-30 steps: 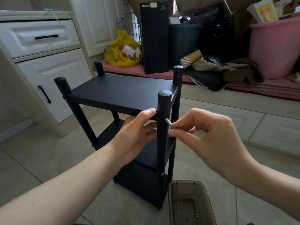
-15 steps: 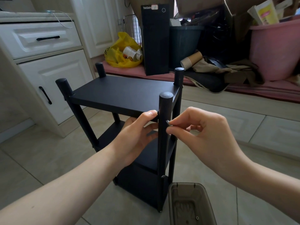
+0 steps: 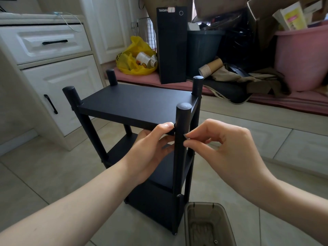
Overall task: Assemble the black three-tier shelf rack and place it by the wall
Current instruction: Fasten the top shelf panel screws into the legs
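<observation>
Left hand [image 3: 152, 148] grips the top shelf's corner; right hand [image 3: 227, 150] pinches a small screw [image 3: 185, 136] against the post between them. The rack [image 3: 138, 105] looks stiff and probably light; best lifted by its posts

Both arms out front: left hand [image 3: 152, 150] grips the top shelf [image 3: 134, 105] by its edge, thumb on top; right hand [image 3: 227, 150], just beside it, pinches a small metal bit [image 3: 186, 137].
</observation>
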